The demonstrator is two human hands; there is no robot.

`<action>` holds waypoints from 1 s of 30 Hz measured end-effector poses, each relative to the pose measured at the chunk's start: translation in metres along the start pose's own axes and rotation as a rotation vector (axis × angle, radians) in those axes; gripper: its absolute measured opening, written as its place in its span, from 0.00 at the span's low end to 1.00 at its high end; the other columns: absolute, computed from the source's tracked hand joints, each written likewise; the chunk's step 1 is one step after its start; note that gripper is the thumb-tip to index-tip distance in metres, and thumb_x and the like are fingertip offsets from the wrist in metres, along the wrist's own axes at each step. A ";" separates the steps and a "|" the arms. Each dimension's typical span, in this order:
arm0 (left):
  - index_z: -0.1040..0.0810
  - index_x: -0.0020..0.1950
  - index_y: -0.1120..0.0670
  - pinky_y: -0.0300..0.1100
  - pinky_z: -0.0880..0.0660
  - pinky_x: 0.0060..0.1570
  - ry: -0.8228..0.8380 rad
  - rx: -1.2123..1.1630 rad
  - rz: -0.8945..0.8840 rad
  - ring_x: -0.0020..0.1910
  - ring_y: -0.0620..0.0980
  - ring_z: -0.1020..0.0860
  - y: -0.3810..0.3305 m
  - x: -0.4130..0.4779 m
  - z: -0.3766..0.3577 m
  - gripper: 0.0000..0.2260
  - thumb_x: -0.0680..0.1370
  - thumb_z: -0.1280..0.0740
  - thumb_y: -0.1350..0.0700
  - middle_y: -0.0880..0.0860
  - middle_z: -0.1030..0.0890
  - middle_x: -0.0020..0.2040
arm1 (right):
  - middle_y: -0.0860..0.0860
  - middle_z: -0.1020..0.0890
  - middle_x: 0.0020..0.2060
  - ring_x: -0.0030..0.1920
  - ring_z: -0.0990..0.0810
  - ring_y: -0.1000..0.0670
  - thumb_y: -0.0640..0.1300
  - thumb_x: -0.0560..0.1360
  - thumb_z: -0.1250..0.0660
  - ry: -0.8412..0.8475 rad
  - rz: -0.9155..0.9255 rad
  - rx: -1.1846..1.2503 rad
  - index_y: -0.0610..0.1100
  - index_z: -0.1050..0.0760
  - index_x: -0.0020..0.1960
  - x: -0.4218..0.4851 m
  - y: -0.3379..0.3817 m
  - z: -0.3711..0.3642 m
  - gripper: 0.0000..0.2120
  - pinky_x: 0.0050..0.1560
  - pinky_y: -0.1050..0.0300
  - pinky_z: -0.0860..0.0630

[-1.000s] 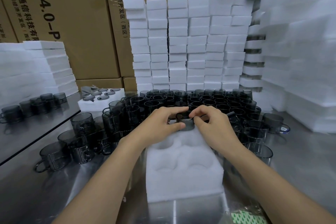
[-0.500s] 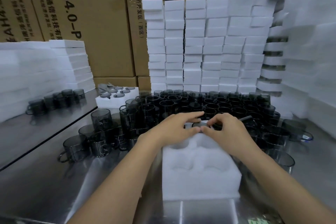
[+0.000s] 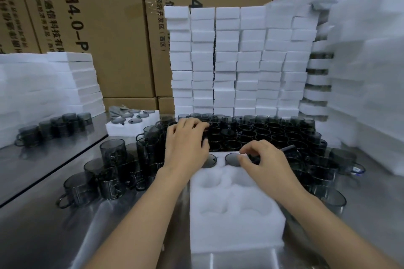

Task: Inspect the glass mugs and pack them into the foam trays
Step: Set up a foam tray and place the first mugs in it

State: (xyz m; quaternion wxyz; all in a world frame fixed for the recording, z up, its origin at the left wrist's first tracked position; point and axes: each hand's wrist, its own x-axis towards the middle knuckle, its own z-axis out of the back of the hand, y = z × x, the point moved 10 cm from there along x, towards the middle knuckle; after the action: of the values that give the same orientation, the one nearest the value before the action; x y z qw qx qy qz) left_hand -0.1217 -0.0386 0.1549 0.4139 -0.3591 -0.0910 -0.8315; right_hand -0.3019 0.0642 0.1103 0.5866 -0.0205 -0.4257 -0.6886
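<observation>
Here, two mugs [image 3: 232, 159] sit in one tray [image 3: 236, 227].

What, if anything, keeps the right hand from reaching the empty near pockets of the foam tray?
Probably nothing, so likely yes. The right hand is at the far right pocket of the foam tray, and the four nearer pockets lie open and empty just below its wrist.

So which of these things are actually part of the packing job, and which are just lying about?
In the job: foam tray, two mugs already in it, loose mugs behind it, foam stacks.
Lying about: cardboard boxes, grey round pieces on a foam block.
</observation>
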 end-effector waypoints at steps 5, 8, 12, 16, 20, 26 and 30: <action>0.16 0.66 0.45 0.50 0.44 0.75 0.006 0.109 0.113 0.77 0.49 0.34 0.023 0.001 -0.009 0.14 0.83 0.33 0.44 0.46 0.24 0.73 | 0.60 0.22 0.48 0.50 0.24 0.59 0.52 0.80 0.31 0.004 0.002 0.016 0.60 0.21 0.50 -0.002 0.000 0.001 0.02 0.49 0.57 0.27; 0.15 0.62 0.43 0.49 0.45 0.74 0.012 0.092 0.131 0.76 0.49 0.34 0.026 0.000 -0.010 0.11 0.84 0.33 0.45 0.45 0.24 0.72 | 0.60 0.23 0.48 0.51 0.24 0.58 0.51 0.80 0.31 0.009 0.005 0.006 0.59 0.21 0.49 -0.002 0.001 0.000 0.03 0.49 0.57 0.28; 0.15 0.59 0.41 0.51 0.42 0.73 0.007 -0.047 0.166 0.75 0.50 0.32 0.022 0.001 -0.004 0.08 0.84 0.32 0.45 0.44 0.23 0.72 | 0.60 0.23 0.48 0.52 0.24 0.58 0.50 0.80 0.31 0.008 0.018 0.010 0.59 0.21 0.49 -0.002 0.002 0.001 0.04 0.51 0.56 0.27; 0.16 0.52 0.45 0.52 0.23 0.59 0.046 -0.743 0.266 0.56 0.50 0.18 0.014 0.005 -0.001 0.05 0.85 0.31 0.48 0.44 0.15 0.53 | 0.62 0.22 0.49 0.55 0.24 0.59 0.51 0.80 0.31 -0.019 0.040 0.008 0.59 0.21 0.52 -0.002 0.006 0.005 0.03 0.57 0.55 0.24; 0.15 0.52 0.44 0.40 0.22 0.56 0.068 -1.155 0.352 0.54 0.48 0.16 0.007 0.003 0.004 0.05 0.85 0.30 0.49 0.48 0.13 0.49 | 0.63 0.22 0.50 0.57 0.24 0.60 0.51 0.81 0.31 -0.030 0.059 0.023 0.61 0.22 0.53 -0.004 0.009 0.007 0.04 0.59 0.55 0.24; 0.15 0.59 0.47 0.48 0.21 0.66 0.113 -1.341 0.410 0.59 0.51 0.14 0.006 0.002 -0.001 0.07 0.85 0.31 0.48 0.51 0.12 0.56 | 0.63 0.22 0.50 0.56 0.25 0.61 0.51 0.81 0.31 -0.027 0.059 0.027 0.60 0.22 0.53 -0.004 0.011 0.007 0.03 0.58 0.56 0.25; 0.18 0.64 0.51 0.43 0.19 0.58 0.254 -1.736 0.492 0.61 0.53 0.14 -0.006 0.001 -0.009 0.12 0.86 0.34 0.47 0.57 0.14 0.65 | 0.63 0.22 0.49 0.56 0.25 0.61 0.51 0.82 0.31 -0.027 0.062 0.017 0.60 0.22 0.53 -0.004 0.011 0.007 0.03 0.56 0.57 0.25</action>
State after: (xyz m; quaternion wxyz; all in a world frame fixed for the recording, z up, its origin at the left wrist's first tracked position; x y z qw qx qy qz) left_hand -0.1316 -0.0394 0.1496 0.1706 -0.4593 0.6925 -0.5295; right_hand -0.2953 0.0719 0.1188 0.6022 -0.0380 -0.4386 -0.6660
